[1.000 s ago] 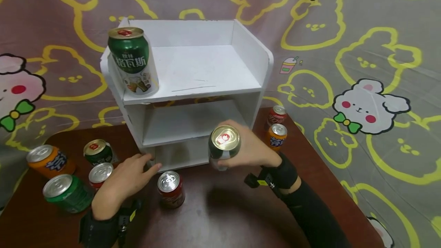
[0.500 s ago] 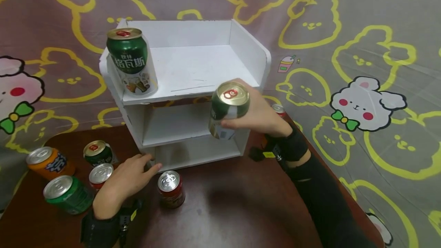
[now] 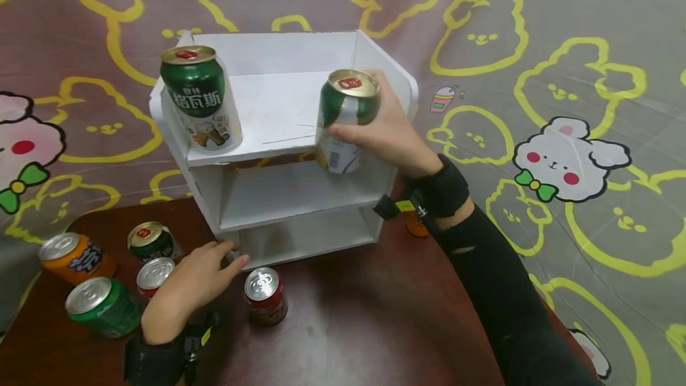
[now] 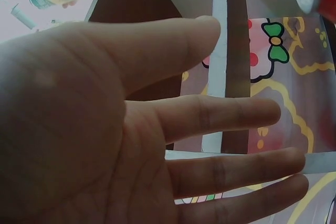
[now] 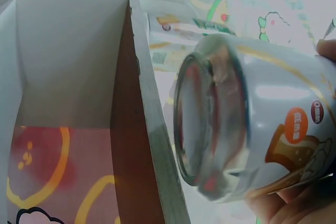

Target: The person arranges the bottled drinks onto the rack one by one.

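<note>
By the upper front edge of a white rectangular shelf unit (image 3: 278, 103), the right hand (image 3: 391, 130) curls round a green-and-white metal can (image 3: 334, 152), well apart from a standing twin (image 3: 195, 97); the left hand (image 3: 199, 277) spreads its fingers.

Room spans the shelf top (image 3: 276, 103) between the green can (image 3: 195, 91) at its left front corner and the right wall (image 3: 403, 83), but the right grip (image 3: 393, 130) and held can (image 3: 343, 153) obstruct its front edge toward the right, while the left grip (image 3: 198, 277) crowds the lower left corner.
</note>
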`<state>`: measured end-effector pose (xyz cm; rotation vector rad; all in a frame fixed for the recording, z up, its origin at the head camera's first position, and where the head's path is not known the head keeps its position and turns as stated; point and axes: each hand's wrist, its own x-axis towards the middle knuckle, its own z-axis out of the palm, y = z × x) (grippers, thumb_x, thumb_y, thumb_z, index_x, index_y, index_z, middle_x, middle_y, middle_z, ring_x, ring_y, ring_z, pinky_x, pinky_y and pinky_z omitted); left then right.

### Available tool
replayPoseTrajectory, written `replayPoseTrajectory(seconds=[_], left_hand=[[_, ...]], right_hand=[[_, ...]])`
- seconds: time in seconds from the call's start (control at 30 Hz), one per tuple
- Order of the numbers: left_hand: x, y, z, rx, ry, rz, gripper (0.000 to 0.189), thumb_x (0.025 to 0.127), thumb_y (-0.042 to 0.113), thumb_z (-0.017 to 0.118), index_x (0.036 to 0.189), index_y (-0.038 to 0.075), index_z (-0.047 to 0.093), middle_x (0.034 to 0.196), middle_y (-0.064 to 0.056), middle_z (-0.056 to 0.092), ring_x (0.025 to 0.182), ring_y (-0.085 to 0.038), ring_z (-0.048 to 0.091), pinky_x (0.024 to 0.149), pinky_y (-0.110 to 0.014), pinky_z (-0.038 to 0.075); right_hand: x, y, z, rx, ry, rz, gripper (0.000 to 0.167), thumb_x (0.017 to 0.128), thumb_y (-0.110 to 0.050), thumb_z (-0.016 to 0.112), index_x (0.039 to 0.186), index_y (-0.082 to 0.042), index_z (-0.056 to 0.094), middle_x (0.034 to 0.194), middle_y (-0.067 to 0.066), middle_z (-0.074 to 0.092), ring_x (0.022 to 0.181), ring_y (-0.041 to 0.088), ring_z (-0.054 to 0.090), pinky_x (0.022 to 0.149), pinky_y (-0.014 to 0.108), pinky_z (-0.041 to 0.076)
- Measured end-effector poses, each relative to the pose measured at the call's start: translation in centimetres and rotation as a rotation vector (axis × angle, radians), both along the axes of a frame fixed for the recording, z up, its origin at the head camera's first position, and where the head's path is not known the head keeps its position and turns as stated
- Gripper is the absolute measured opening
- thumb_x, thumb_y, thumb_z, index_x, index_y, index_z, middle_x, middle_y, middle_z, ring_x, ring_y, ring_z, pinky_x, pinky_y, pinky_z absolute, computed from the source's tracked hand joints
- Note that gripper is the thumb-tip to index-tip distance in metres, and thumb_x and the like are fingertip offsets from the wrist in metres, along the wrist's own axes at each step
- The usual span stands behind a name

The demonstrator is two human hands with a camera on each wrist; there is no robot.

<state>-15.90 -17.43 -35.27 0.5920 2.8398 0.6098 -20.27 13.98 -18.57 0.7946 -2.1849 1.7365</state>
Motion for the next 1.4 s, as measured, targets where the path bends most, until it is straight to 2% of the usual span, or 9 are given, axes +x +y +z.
replayPoseTrajectory(seconds=[0.3,0.57,0.9,1.17,1.27,1.4], left_hand=[[0.2,-0.1,-0.1,0.005,0.018,0.011,0.058,0.096,0.043,0.051,0.127,-0.006,0.053,0.123,-0.031,0.052,0.11,-0.047,0.051,0.082,-0.059,0.043],[0.2,-0.1,-0.1,0.004,0.012,0.017,0.056,0.095,0.041,0.054,0.126,-0.006,0.054,0.122,-0.031,0.052,0.11,-0.047,0.051,0.082,-0.06,0.043],[0.3,-0.2,0.2,-0.001,0.0,0.025,0.062,0.094,0.046,0.053,0.127,-0.006,0.053,0.12,-0.031,0.053,0.106,-0.045,0.053,0.08,-0.059,0.045],[0.4,0.0,0.1,0.01,0.019,0.015,0.057,0.095,0.042,0.054,0.126,-0.006,0.054,0.121,-0.029,0.054,0.108,-0.045,0.053,0.082,-0.058,0.044],[0.4,0.0,0.1,0.009,0.014,0.016,0.058,0.095,0.042,0.053,0.126,-0.006,0.053,0.121,-0.031,0.053,0.108,-0.046,0.052,0.082,-0.058,0.044],[0.3,0.0,0.1,0.003,0.009,0.023,0.057,0.095,0.041,0.053,0.127,-0.006,0.053,0.122,-0.031,0.052,0.108,-0.046,0.052,0.082,-0.059,0.044]], right_hand=[[-2.0,-0.9,0.9,0.005,-0.02,-0.075,0.069,0.073,-0.007,0.077,0.128,-0.003,0.034,0.117,0.012,0.052,0.103,0.024,0.053,0.088,0.035,0.044],[-2.9,-1.6,1.3,0.041,-0.044,-0.082,0.07,0.072,-0.009,0.079,0.126,-0.005,0.034,0.116,0.011,0.053,0.101,0.023,0.055,0.085,0.036,0.048],[-3.9,-2.3,1.3,0.064,-0.085,-0.096,0.068,0.076,-0.012,0.077,0.128,-0.007,0.033,0.113,0.012,0.053,0.099,0.024,0.056,0.082,0.036,0.049],[-4.6,-3.0,0.8,0.083,-0.071,-0.095,0.07,0.078,-0.015,0.077,0.132,-0.008,0.033,0.118,0.009,0.052,0.104,0.022,0.054,0.084,0.034,0.049],[-4.8,-3.1,0.3,0.126,-0.058,-0.094,0.074,0.076,-0.015,0.079,0.134,-0.009,0.033,0.118,0.008,0.053,0.105,0.02,0.054,0.088,0.031,0.045],[-5.1,-3.1,-0.5,0.228,-0.035,-0.047,0.078,0.073,-0.014,0.081,0.136,-0.009,0.034,0.12,0.006,0.054,0.106,0.015,0.052,0.092,0.027,0.04]])
